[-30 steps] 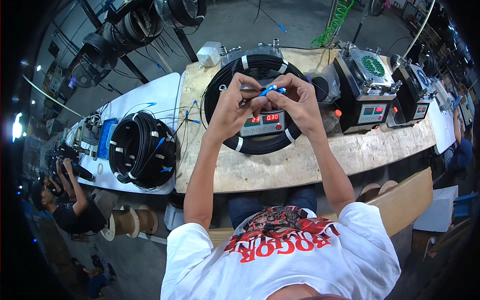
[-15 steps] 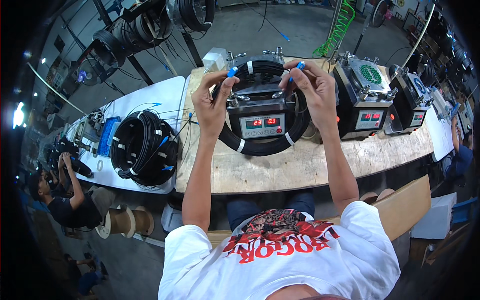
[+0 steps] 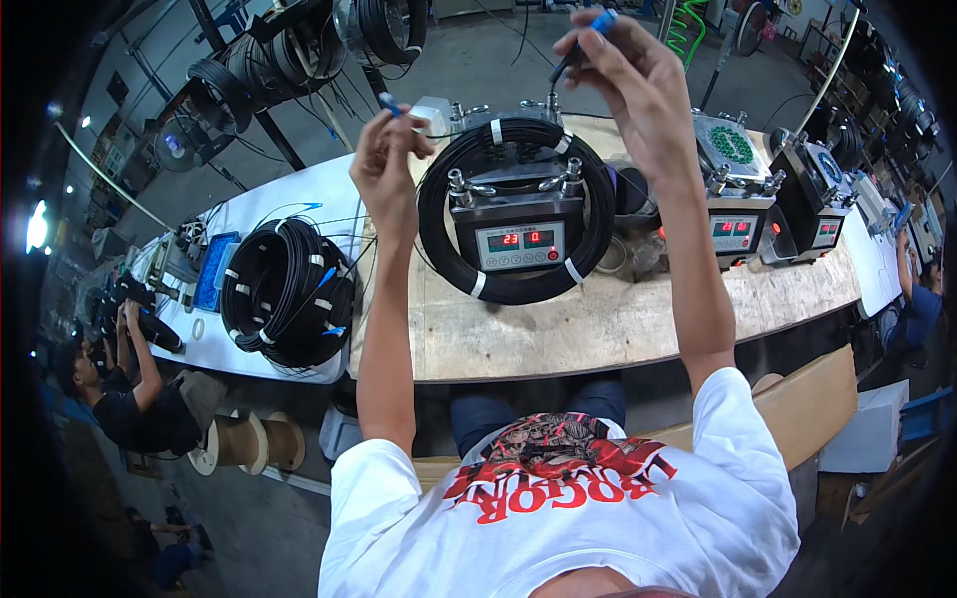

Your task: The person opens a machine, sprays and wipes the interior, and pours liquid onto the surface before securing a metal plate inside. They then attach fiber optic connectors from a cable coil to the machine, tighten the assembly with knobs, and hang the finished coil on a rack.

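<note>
My left hand [image 3: 387,164] is raised left of a black cable coil, its fingers closed on a small blue-tipped cable connector [image 3: 389,102]. Higher and to the right, my right hand [image 3: 643,95] pinches another blue connector [image 3: 602,22] with a black cable end hanging from it. Between my arms the coil [image 3: 435,214], bound with white bands, rests against a dark metal machine [image 3: 546,211]. The machine's front panel [image 3: 520,245] shows red lit digits, and clamps stand on its top.
A pile of black cable coils [image 3: 284,309] sits on the white table at left, near a blue tray [image 3: 216,274]. Two similar machines, one with a green-dotted top [image 3: 731,145], stand right on the wooden bench [image 3: 478,344]. A co-worker [image 3: 130,389] sits far left; cable reels hang behind.
Both hands have moved up and apart with the connectors, the left one leftward and the right one further up. The coil has shifted slightly. The panel's right-hand reading has changed.
</note>
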### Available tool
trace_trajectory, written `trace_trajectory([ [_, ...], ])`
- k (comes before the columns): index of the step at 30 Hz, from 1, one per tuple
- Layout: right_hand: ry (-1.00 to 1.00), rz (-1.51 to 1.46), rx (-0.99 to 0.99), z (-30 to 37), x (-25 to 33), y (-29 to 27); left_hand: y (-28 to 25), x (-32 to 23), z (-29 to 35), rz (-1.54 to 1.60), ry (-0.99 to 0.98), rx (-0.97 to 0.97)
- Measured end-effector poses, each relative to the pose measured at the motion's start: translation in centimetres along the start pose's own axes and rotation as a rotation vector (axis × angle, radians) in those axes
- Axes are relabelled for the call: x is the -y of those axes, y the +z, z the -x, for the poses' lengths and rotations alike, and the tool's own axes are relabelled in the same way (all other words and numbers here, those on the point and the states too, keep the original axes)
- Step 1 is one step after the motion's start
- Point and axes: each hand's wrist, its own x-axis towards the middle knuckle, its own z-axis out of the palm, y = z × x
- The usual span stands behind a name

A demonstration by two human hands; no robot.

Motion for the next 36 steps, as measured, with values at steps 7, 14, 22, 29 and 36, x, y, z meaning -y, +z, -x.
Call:
trace_trajectory([
  [7, 0.254, 0.655, 0.090, -8.0, -3.9, -5.8, -3.6, 4.1, -5.8, 0.009, -0.190, -0.291],
  [14, 0.114, 1.145, 0.545, -12.0, -13.0, -8.5, -4.3, 7.1, -10.5, -0.421, -0.412, 0.092],
  [22, -0.011, 1.559, 0.797, -10.6, -16.4, -6.6, -1.8, 9.3, -13.8, -0.966, -0.294, 0.455],
  [29, 0.074, 1.376, 0.982, -9.9, -18.9, -6.1, -0.9, 12.6, -14.2, -1.035, -0.300, 0.742],
  [36, 0.077, 1.423, 1.114, -9.6, -18.2, -5.3, 0.1, 13.5, -13.4, -0.945, -0.361, 0.803],
])
